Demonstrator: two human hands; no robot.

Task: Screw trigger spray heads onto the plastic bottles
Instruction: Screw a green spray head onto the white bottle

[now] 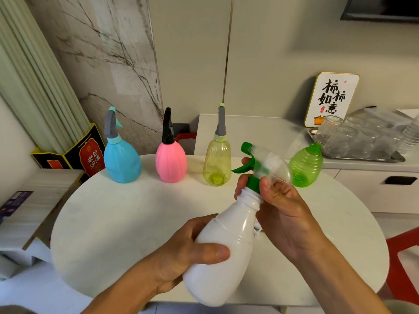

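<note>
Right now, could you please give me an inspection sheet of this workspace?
Surface: round white table, bare at its middle.
Job's things: white bottle held tilted above the table, green and clear spray head at its neck; blue bottle, pink bottle and yellow bottle upright with heads on; green bottle without a head.
Clutter: tray of clear glasses and a framed sign on the side counter.
Hands: left hand grips the white bottle's body; right hand pinches the head's green collar.
Cables: nothing seen.
Surroundings: dark box at left, red chair at right.
</note>
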